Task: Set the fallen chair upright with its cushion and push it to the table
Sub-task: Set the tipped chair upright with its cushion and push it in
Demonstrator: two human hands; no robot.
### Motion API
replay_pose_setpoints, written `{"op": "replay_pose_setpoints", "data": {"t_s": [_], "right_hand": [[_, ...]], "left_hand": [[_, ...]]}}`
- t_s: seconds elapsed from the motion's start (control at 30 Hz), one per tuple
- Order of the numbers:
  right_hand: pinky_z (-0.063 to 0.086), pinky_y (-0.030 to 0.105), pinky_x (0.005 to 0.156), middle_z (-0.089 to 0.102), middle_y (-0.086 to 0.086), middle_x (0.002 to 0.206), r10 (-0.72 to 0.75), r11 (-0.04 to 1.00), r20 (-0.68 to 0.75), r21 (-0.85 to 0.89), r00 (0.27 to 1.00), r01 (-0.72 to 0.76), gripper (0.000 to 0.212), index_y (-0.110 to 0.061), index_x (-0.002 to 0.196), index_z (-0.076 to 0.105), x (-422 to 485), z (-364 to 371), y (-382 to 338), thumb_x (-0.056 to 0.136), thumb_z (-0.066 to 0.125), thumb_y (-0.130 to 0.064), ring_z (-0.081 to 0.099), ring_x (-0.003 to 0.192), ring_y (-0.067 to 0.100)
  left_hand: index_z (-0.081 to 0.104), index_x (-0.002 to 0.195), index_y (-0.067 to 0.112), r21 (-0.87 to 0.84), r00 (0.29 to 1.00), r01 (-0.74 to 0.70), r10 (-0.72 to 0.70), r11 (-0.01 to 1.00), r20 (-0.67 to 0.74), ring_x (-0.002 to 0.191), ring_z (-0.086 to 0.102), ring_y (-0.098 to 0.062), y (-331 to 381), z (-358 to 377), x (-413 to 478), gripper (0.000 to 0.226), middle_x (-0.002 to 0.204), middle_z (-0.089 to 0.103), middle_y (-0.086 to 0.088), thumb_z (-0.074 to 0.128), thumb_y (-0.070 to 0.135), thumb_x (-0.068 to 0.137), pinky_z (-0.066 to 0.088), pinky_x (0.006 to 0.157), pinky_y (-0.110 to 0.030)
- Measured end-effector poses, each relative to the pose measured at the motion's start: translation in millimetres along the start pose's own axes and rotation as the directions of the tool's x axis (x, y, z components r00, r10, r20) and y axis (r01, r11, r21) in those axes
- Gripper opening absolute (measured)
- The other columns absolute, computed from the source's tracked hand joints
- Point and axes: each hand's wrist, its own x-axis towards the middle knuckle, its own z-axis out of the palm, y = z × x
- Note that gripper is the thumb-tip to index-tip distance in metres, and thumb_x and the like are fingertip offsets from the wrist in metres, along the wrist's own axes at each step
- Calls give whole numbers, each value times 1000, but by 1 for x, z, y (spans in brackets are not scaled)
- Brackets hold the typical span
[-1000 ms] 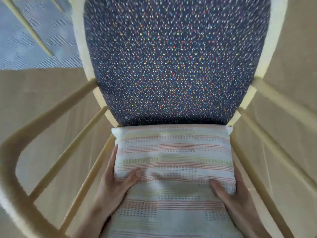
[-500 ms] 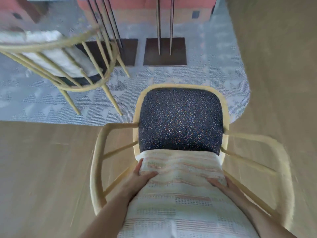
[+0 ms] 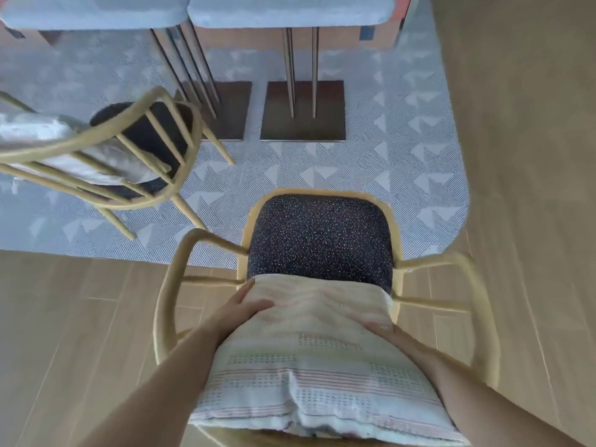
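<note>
The pale wooden armchair (image 3: 167,285) stands upright below me, half on the wood floor, its dark speckled seat (image 3: 319,237) facing the table (image 3: 290,11). A striped, light cushion (image 3: 316,356) leans at the back of the seat, against the backrest near me. My left hand (image 3: 245,309) grips the cushion's left edge, thumb on its face. My right hand (image 3: 383,330) holds the right edge, its fingers partly hidden behind the fabric. The backrest itself is hidden under the cushion.
The grey table top rests on thin metal legs with two brown base plates (image 3: 303,111) on a patterned grey rug (image 3: 322,166). A second matching chair (image 3: 135,150) with a pale cushion (image 3: 38,133) stands to the left, near the table.
My view has pulled up and back, from the seat filling the frame to the whole chair, rug and table. Both hands stay on the cushion's sides.
</note>
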Motion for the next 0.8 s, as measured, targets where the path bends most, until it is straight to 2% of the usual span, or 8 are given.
{"op": "replay_pose_setpoints", "data": {"t_s": [0.07, 0.17, 0.3, 0.37, 0.43, 0.5, 0.67, 0.8], "right_hand": [[58, 21, 82, 72, 2, 127, -5, 998, 63, 61, 998, 1, 51, -14, 146, 57, 8, -8, -21, 98, 67, -31, 71, 105, 10], [58, 15, 70, 78, 0, 115, 16, 994, 110, 105, 994, -28, 26, -19, 125, 72, 12, -15, -33, 103, 62, -28, 77, 93, 6], [48, 34, 107, 65, 2, 141, 11, 993, -45, -121, 999, -16, 57, -22, 148, 56, 9, -17, -48, 98, 65, -48, 63, 128, 22], [38, 38, 116, 48, 2, 159, -124, 958, -189, -277, 974, 68, 71, -26, 158, 41, 7, -16, -59, 97, 66, -52, 48, 145, 28], [34, 43, 120, 42, -2, 164, -309, 887, -187, -410, 933, 211, 67, -35, 158, 41, 4, -8, -73, 97, 64, -54, 42, 150, 25], [35, 42, 119, 45, -9, 162, -431, 822, -102, -455, 897, 343, 60, -47, 151, 46, -3, 4, -83, 96, 61, -61, 44, 149, 19], [41, 40, 117, 47, -9, 160, -733, 556, -53, -621, 678, 552, 71, -46, 157, 35, -24, 34, -67, 93, 53, -71, 47, 146, 15], [40, 35, 116, 45, -14, 159, -838, 529, -197, -526, 510, 666, 76, -54, 157, 24, -50, 43, -49, 91, 57, -71, 44, 144, 6]], "left_hand": [[36, 157, 44, 65, 999, -44, 45, 997, -12, 136, 51, -27, 20, -6, 17, 79, 158, 47, -7, 77, 41, 89, 41, 110, -34], [40, 154, 47, 137, 996, -87, 88, 987, 3, 141, 47, -26, 28, -7, 29, 77, 161, 44, -4, 78, 44, 87, 36, 118, -39], [45, 144, 60, 113, 944, -297, 309, 948, -115, 139, 47, -24, 43, 1, 26, 66, 155, 43, -5, 75, 56, 86, 40, 114, -42], [51, 136, 64, 70, 859, -474, 479, 878, -183, 122, 60, -10, 61, 14, 21, 51, 150, 45, 1, 72, 51, 92, 50, 99, -26], [55, 133, 60, 79, 777, -591, 592, 803, -215, 94, 72, 0, 77, 29, 15, 43, 145, 52, 3, 69, 43, 96, 51, 77, -11], [55, 138, 52, 136, 711, -651, 663, 746, -233, 85, 73, 2, 81, 39, 6, 41, 139, 59, 5, 66, 43, 99, 49, 73, -9], [49, 142, 53, 264, 570, -749, 794, 608, -212, 95, 72, 4, 81, 48, -25, 47, 135, 63, 11, 56, 59, 96, 53, 83, -21], [53, 145, 34, 216, 442, -838, 856, 500, -268, 86, 70, -1, 66, 65, -53, 50, 131, 64, 4, 56, 51, 98, 50, 78, -20]]}}
